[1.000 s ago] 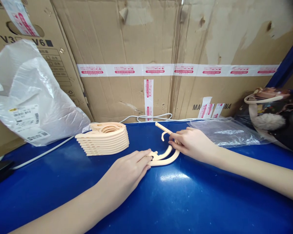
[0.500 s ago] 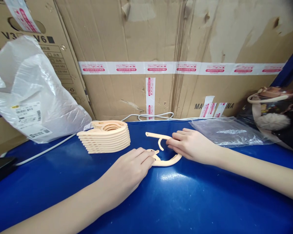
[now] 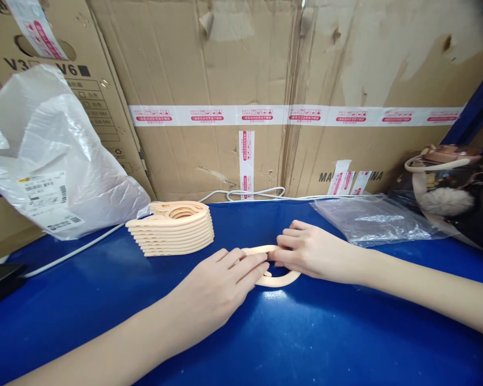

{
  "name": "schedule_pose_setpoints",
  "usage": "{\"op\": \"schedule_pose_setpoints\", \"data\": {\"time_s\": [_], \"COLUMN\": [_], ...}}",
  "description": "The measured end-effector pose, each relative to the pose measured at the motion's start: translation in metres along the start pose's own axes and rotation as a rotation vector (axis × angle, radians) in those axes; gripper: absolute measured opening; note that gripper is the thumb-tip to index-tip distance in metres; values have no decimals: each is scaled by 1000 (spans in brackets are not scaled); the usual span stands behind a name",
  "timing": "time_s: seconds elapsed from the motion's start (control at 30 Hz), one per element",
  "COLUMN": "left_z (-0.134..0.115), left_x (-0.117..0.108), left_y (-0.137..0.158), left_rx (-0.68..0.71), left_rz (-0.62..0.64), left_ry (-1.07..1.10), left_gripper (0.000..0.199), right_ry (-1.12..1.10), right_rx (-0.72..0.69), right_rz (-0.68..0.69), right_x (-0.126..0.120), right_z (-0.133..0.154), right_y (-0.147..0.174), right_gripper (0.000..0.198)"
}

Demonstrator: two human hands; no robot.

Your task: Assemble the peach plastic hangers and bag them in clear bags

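A cream plastic folding hanger (image 3: pixel 279 280) lies low over the blue table between my hands, its curved lower arm showing. My left hand (image 3: pixel 221 279) is closed on its left end, and the fingers cover that part. My right hand (image 3: pixel 306 251) grips the right side, its fingertips on the upper arm close to my left fingers. The hook is mostly hidden by my hands. To the left, a neat stack of folded hangers (image 3: pixel 175 236) of the same colour stands on the table, touched by neither hand.
A white plastic mailing bag (image 3: pixel 92 182) leans at the left by a white cable (image 3: pixel 76 249). Cardboard boxes (image 3: pixel 209 69) wall off the back of the blue table (image 3: pixel 306 338). A clear plastic bag (image 3: pixel 378 220) lies at the right, near a dark bag with a pompom (image 3: pixel 446 201).
The hanger's upper arm has swung down toward the lower arm, and its left end is now under my left fingers. My right hand has come down slightly with it.
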State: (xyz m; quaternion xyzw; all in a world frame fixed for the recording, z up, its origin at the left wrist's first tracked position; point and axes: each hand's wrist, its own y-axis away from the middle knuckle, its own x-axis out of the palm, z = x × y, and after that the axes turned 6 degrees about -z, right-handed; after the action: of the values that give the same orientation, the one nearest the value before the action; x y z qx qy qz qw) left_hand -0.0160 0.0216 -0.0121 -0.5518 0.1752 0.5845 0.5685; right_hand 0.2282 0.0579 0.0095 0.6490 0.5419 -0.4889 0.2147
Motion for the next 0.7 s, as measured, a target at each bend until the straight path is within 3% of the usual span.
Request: {"op": "schedule_pose_setpoints", "data": {"time_s": [0.2, 0.4, 0.53, 0.7], "left_z": [-3, -7, -11, -8], "left_x": [-7, -24, -34, -34], "left_y": [-1, -8, -9, -6], "left_rx": [-53, -132, -61, -48], "left_rz": [84, 120, 220, 197], "left_ry": [217, 496, 582, 559], "left_gripper": [36, 30, 28, 35], "right_ry": [-193, -656, -591, -527], "right_rx": [23, 259, 374, 397], "right_rz": [-9, -50, -99, -106], "right_x": [-2, -8, -3, 11], "right_z": [0, 3, 1, 2], "right_y": [0, -2, -4, -15], "right_gripper": [20, 18, 26, 24]}}
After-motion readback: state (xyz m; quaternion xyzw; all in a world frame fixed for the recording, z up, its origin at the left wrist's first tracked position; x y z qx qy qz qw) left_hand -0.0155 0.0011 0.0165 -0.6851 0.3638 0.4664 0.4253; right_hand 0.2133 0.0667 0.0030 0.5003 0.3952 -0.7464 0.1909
